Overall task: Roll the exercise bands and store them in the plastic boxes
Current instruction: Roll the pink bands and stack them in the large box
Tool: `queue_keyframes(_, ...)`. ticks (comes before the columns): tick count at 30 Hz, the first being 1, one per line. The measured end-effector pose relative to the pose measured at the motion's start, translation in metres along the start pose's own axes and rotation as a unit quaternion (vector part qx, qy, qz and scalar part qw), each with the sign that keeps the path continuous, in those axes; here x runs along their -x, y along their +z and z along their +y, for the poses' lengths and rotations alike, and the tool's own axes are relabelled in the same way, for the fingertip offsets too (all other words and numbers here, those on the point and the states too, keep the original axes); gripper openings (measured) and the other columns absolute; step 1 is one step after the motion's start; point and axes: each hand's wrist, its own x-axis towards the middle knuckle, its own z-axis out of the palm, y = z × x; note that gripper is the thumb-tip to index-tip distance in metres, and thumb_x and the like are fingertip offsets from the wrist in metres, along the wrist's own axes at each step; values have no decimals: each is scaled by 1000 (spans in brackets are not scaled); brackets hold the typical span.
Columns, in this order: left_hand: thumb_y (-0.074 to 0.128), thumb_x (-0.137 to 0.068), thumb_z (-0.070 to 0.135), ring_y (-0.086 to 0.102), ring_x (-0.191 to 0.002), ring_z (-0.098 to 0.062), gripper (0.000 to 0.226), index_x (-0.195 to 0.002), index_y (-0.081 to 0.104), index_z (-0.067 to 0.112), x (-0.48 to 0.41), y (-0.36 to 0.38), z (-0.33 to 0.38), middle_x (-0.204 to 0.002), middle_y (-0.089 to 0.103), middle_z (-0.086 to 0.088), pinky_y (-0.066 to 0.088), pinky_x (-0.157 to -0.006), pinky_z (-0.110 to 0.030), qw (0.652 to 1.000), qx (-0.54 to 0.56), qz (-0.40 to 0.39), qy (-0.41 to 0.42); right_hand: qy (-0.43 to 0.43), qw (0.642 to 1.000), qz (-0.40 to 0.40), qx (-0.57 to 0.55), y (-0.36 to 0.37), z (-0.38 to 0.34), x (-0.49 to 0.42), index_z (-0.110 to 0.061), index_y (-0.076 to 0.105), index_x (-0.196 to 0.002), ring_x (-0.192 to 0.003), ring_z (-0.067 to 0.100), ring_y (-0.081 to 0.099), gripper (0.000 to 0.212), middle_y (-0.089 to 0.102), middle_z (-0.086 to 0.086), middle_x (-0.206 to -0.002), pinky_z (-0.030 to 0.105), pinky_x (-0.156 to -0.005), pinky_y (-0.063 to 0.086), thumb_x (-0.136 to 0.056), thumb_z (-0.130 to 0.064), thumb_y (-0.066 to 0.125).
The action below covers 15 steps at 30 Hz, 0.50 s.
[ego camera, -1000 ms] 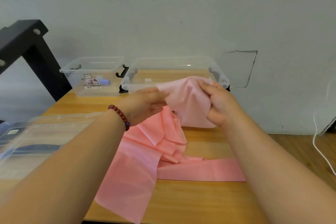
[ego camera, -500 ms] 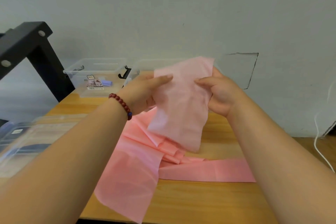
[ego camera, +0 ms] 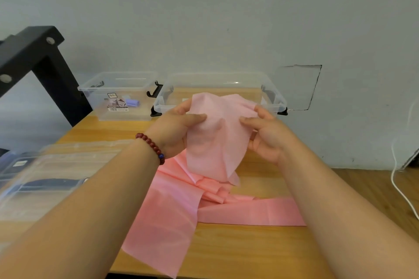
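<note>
At the near edge of the bench (ego camera: pixel 249 251), your band (ego camera: pixel 172 229) trails over the lip, with loose folds heaped behind it. Above those folds your left hand (ego camera: pixel 174 133) and right hand (ego camera: pixel 267 138) each pinch one side of the band's end, thumbs in front. Half a second ago that end hung flat and higher. Now it sits lower with its top edge slumping, so I judge the rolling not yet started. Beyond stands an open box (ego camera: pixel 272 99). The second box (ego camera: pixel 118 88) holds a purple roll (ego camera: pixel 132 103).
</note>
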Motion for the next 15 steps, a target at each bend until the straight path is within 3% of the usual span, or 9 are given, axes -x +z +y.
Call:
queue_keyframes(2, 46, -96, -4, 71, -85, -19, 37, -113, 63, 25, -2, 1, 1, -100, 73, -4, 58, -80, -35, 1000, 4, 11, 6, -42, 999, 16, -12, 3, -4, -9, -18, 49, -136, -90, 19, 66, 51, 65, 8, -119, 31, -68, 59, -92, 9, 50)
queue_keyframes(4, 46, -96, -4, 71, -83, -18, 39, -112, 62, 28, -6, 2, 3, -98, 74, -2, 59, -75, -32, 1000, 4, 18, 14, -64, 997, 30, 18, 8, -11, -17, -23, 45, -138, -92, 19, 66, 56, 62, 8, -123, 34, -76, 58, -93, 9, 49)
queue_keyframes(6, 45, -96, -4, 71, -81, -17, 39, -110, 62, 28, -12, 4, 5, -94, 74, 1, 59, -76, -32, 999, 1, 31, 22, -65, 992, 51, 93, 13, -20, -23, -29, 43, -139, -87, 18, 65, 59, 61, 4, -119, 36, -72, 58, -92, 5, 52)
queue_keyframes(9, 46, -97, -3, 71, -84, -16, 38, -119, 59, 25, -24, 5, 5, -96, 73, 1, 59, -77, -33, 996, -26, 77, 23, -59, 975, 110, 182, 17, -28, -35, -25, 49, -134, -81, 16, 64, 55, 62, -1, -107, 28, -57, 51, -88, 0, 64)
queue_keyframes(12, 51, -97, 1, 68, -91, -20, 46, -138, 50, 22, -37, 3, -4, -112, 68, -4, 57, -83, -38, 989, -44, 138, -3, -73, 926, 193, 318, 16, -25, -44, -25, 52, -120, -97, 23, 61, 49, 58, 2, -119, 32, -63, 50, -79, -12, 77)
queue_keyframes(14, 56, -95, 7, 67, -100, -23, 52, -143, 44, 22, -42, 1, -11, -124, 63, -7, 55, -89, -42, 983, -56, 176, -23, -100, 888, 227, 386, 13, -20, -46, -21, 50, -122, -96, 21, 55, 53, 53, 1, -119, 31, -70, 48, -78, -19, 79)
queue_keyframes(15, 58, -94, 10, 66, -102, -24, 53, -143, 44, 24, -43, 0, -15, -127, 62, -7, 55, -91, -44, 979, -66, 189, -26, -110, 883, 233, 391, 11, -17, -45, -19, 48, -124, -92, 21, 53, 55, 52, 1, -115, 29, -65, 46, -79, -20, 79)
